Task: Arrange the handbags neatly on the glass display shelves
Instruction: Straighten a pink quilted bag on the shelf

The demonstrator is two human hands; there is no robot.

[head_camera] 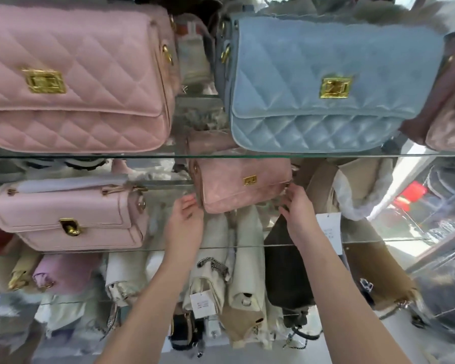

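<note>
Pink quilted handbag [243, 186], left hand [185, 218] and right hand [298, 210] fingers curled on its side edges, gap beside pale bag [69, 216]

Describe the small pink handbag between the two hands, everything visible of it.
The small pink quilted handbag looks soft, like matte faux leather, with a flap front closed by a gold rectangular clasp and a brownish left side panel. It sits upright, slightly tilted, facing the camera, just below the upper glass shelf edge. The left hand grips its lower left corner and the right hand its right edge. Whether its base rests on glass cannot be told.
</note>
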